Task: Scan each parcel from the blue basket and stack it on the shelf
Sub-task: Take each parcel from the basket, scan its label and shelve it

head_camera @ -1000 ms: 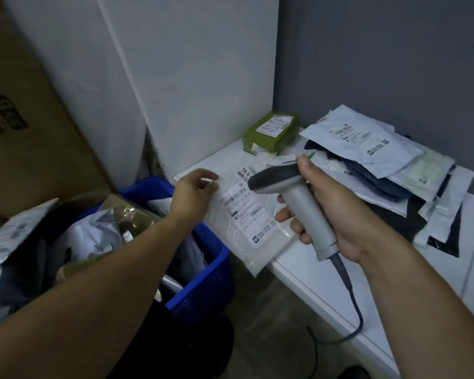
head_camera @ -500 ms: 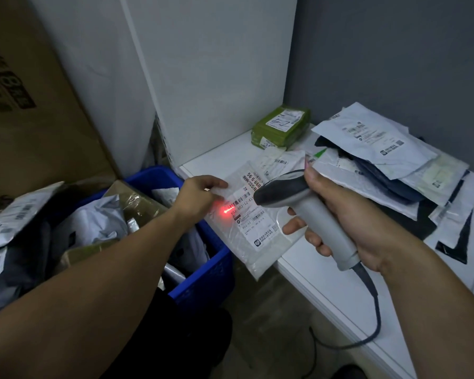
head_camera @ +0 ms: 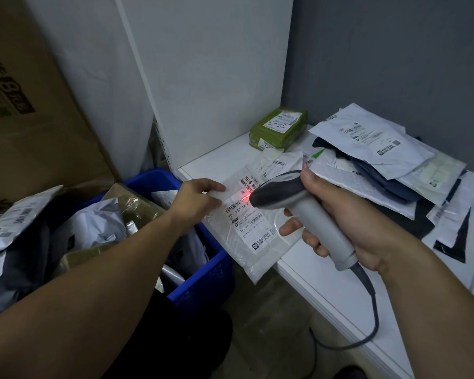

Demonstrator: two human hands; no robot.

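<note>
Left hand [head_camera: 196, 199]: reaches across the basket from the near left. Its grip pinches the far-left edge of the flat clear plastic parcel [head_camera: 246, 236].
Right hand [head_camera: 348, 214]: its grip is clamped round the handle of the grey handheld barcode scanner [head_camera: 307, 212], with the fingers wrapped underneath.
Scanner head: points left and down, just above the parcel's white printed label [head_camera: 245, 217].
Red light spot [head_camera: 244, 198]: falls on the label, just beside the scanner head.
Dark cable [head_camera: 370, 310]: runs from the base of the handle and hangs below the near shelf edge.
Parcel position: lies label up on the near-left corner of the white shelf [head_camera: 326, 285]. Its near end overhangs the shelf edge, beside the basket.
Blue plastic basket [head_camera: 203, 280]: stands left of the shelf and lower, holding grey and white mailer bags and a taped brown package.
Green wrapped parcel [head_camera: 278, 129]: sits at the far side of the shelf, beside the white upright panel [head_camera: 203, 77].
Pile of white and dark mailers [head_camera: 367, 143]: overlap on the shelf, right of the scanner, near the grey wall [head_camera: 394, 50].
Brown cardboard box [head_camera: 25, 119]: stands at the far left, behind the basket.
</note>
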